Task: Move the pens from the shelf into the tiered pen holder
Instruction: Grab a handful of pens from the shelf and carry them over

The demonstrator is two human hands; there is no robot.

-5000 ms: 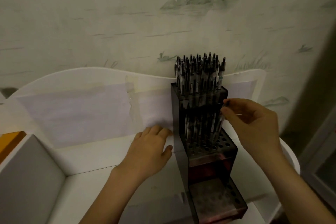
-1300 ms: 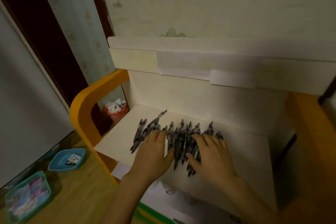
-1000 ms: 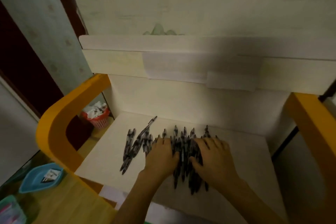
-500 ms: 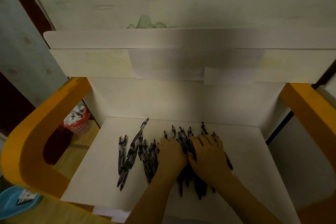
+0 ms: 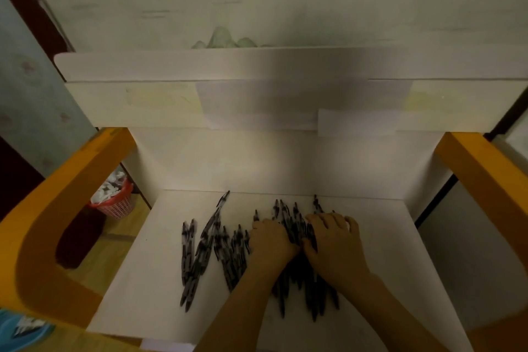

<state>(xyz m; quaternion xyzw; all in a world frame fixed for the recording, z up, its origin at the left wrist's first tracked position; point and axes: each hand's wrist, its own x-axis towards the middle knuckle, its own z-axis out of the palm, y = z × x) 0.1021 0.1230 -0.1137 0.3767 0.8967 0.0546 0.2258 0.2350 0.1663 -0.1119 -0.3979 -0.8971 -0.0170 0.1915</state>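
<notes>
Dimly lit, white shelf (image 5: pixel 380 251) — orange frame (image 5: pixel 43 243), red basket (image 5: pixel 113 203) beyond.

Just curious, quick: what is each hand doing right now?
Left hand: curled round a bunch of pens.
Right hand: fingers over the same pens; grip cannot be told.

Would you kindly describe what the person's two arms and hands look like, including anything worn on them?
Both forearms are bare as far as the frame shows, with no sleeves in view. The left hand and right hand wear no gloves, and no rings, watch or bracelets are visible in the dim, slightly blurred view.
</notes>
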